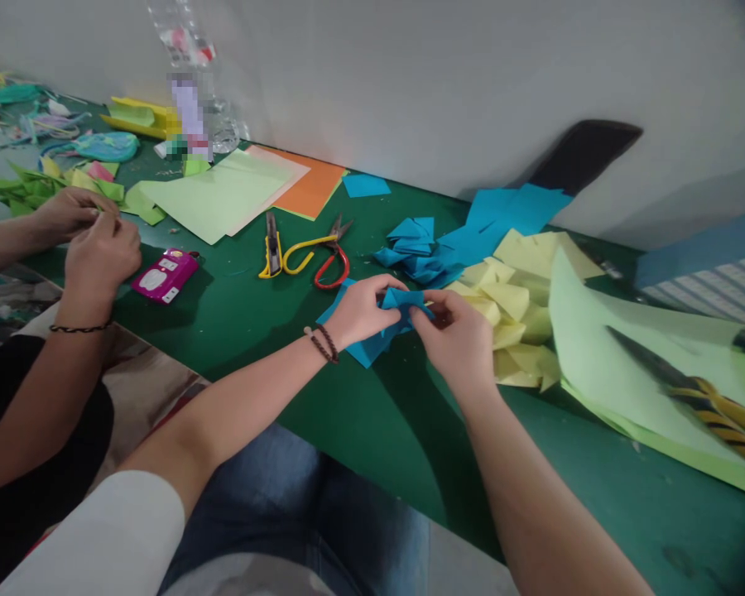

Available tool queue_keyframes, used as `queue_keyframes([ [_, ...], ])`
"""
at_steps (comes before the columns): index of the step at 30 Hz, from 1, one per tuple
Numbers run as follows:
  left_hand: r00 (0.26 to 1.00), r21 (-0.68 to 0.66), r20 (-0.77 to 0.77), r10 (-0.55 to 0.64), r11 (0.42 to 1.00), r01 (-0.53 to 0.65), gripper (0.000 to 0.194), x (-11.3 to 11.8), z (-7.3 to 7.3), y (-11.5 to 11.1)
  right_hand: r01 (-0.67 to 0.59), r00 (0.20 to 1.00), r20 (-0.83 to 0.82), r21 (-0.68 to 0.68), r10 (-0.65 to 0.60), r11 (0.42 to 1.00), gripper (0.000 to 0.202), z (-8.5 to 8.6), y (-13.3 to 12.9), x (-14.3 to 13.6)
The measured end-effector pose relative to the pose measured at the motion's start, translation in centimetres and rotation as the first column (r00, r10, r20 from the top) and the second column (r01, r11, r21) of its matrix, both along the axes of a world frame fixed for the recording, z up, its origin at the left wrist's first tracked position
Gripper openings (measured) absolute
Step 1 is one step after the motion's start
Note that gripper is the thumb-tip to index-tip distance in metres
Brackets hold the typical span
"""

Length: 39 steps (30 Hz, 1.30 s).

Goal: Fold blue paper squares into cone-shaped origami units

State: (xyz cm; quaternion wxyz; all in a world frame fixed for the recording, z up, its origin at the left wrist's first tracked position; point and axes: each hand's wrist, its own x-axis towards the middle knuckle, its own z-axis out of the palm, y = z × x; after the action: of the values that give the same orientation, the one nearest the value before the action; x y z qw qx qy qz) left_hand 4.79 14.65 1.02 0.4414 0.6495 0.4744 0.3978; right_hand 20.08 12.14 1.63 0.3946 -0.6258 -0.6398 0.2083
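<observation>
Between my two hands is a small folded piece of blue paper [403,300]. My left hand [365,313] pinches its left side, with a dark braided band on the wrist. The thumb and fingers of my right hand [458,331] grip its right edge. Under them, a flat blue paper sheet [367,351] lies on the green table [360,406]. Just beyond sit several folded blue paper pieces [413,240] beside a stack of blue paper [509,211]. Folded yellow paper pieces [515,310] are heaped right by my right hand.
Red-and-yellow-handled scissors [323,252] and a yellow cutter [271,247] lie ahead, left of centre. More scissors [689,393] rest on green sheets [651,348] at right. A co-worker's hands [99,236] work at left, near a magenta box [166,275]. Behind stands a plastic bottle [223,124].
</observation>
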Motion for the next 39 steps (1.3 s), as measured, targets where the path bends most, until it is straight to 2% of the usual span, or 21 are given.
queue_keyframes([
  [3,0.999,-0.07,0.03,0.042,0.997,-0.04,0.02,0.1,0.2,0.0,0.0,1.0,-0.003,-0.005,0.0,1.0,0.026,0.0,-0.1,-0.4],
  [7,0.998,-0.014,0.038,0.055,0.998,-0.055,0.008,0.2,0.4,-0.1,0.019,0.999,-0.03,-0.026,-0.02,0.999,0.024,0.1,-0.1,-0.6],
  [10,0.999,0.013,0.004,0.053,0.999,-0.053,0.007,0.1,0.4,-0.2,0.024,0.999,-0.04,-0.052,-0.027,0.998,0.023,0.2,-0.1,-0.6],
  [15,0.999,0.036,-0.02,0.051,0.998,-0.05,0.014,0.2,0.5,-0.4,0.024,0.998,-0.052,-0.074,-0.028,0.997,0.022,0.1,0.0,-0.6],
  [21,0.99,0.087,-0.112,0.082,0.994,-0.072,0.037,0.3,0.6,-0.3,-0.006,0.994,-0.109,-0.1,-0.005,0.995,0.023,0.2,0.1,-0.2],
  [24,0.99,0.119,-0.12,0.074,0.991,-0.06,0.039,0.2,0.5,-0.3,-0.062,0.974,-0.225,-0.12,0.033,0.991,0.027,0.5,0.4,0.4],
  [27,0.99,0.147,-0.124,0.06,0.988,-0.042,0.038,0.1,0.5,-0.4,-0.047,0.939,-0.344,-0.141,-0.004,0.989,0.027,0.7,0.7,1.0],
  [31,0.991,0.166,-0.122,0.049,0.986,-0.029,0.034,0.1,0.6,-0.5,-0.06,0.916,-0.399,-0.224,-0.035,0.973,0.028,0.8,0.9,1.4],
  [34,0.993,0.178,-0.112,0.032,0.984,-0.012,0.029,0.1,0.7,-0.5,-0.102,0.934,-0.359,-0.266,0.0,0.958,0.032,1.2,0.8,1.7],
  [39,0.991,0.177,-0.132,0.006,0.984,0.017,0.025,0.2,0.7,-0.7,-0.124,0.988,-0.119,-0.262,0.095,0.957,0.031,2.1,0.5,2.0],
])
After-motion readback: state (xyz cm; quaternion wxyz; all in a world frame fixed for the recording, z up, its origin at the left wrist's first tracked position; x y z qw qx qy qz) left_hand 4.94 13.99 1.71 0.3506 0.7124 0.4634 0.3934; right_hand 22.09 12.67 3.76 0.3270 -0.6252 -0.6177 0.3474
